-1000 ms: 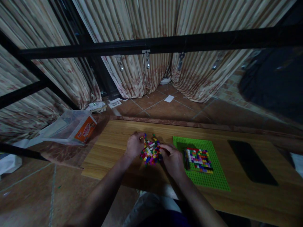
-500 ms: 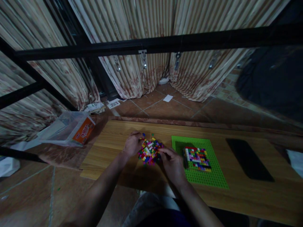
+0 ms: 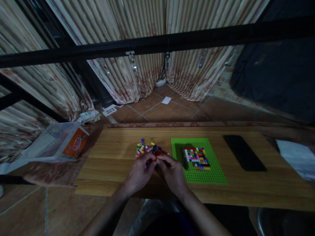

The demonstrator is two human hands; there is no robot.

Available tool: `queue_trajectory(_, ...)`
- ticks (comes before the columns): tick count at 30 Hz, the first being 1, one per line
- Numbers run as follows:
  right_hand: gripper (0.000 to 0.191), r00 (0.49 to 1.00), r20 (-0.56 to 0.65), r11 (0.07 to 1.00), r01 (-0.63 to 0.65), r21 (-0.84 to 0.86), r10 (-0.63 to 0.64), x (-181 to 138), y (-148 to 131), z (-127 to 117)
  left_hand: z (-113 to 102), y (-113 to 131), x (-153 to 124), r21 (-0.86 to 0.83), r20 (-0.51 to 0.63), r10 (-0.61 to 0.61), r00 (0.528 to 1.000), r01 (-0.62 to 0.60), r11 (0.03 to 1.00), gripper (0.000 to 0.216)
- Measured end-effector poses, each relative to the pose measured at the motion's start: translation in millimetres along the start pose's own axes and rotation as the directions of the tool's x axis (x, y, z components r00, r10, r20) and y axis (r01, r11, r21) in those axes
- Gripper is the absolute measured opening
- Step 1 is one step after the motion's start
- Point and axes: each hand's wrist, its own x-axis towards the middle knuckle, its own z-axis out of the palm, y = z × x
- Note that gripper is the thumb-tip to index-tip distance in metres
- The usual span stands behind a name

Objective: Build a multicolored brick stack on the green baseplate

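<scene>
A pile of small, many-coloured toy bricks [image 3: 152, 148] lies on the wooden table, its near side hidden behind my hands. My left hand [image 3: 140, 170] and my right hand [image 3: 172, 170] meet fingertip to fingertip just in front of the pile. Both are closed in a pinch, with a tiny reddish toy brick [image 3: 155, 159] showing between them; its shape is mostly covered. To the right of my right hand, a block built of multicoloured bricks [image 3: 197, 158] sits on a green studded baseplate [image 3: 216, 173].
A black flat slab [image 3: 244, 152] lies on the table [image 3: 98, 164] right of the baseplate, with a white sheet [image 3: 295, 157] at the right edge. A clear plastic box [image 3: 56, 144] with an orange label stands left of the table. A dark metal bar [image 3: 147, 44] crosses before the curtains.
My left hand has left the pile's left side and come to meet my right hand at the front. My right hand has shifted slightly left. The view has turned a little right.
</scene>
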Motion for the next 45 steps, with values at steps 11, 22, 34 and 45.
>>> queue_trajectory(11,0.018,0.973,-0.164,0.961,0.117,-0.253,-0.161,-39.9,-8.4,-31.8,51.4,11.0,-16.1,-0.178,0.025,-0.171,0.985,0.172,0.969,0.016)
queue_trajectory(22,0.019,0.899,-0.414,0.99,-0.139,0.037,0.142,-82.2,16.7,-88.0,72.3,-3.6,-19.8,0.027,0.103,-0.032,0.994,0.029,0.999,0.011)
queue_trajectory(34,0.024,0.832,-0.54,0.992,-0.112,0.06,0.127,-71.8,29.4,-128.9,77.5,-25.2,-7.1,0.016,0.085,0.131,0.988,-0.133,0.991,0.009)
queue_trajectory(45,0.029,0.832,-0.526,0.982,-0.106,0.155,0.173,-66.7,37.0,-134.2,78.4,-36.9,-4.6,0.081,0.115,0.197,0.974,-0.206,0.975,0.008)
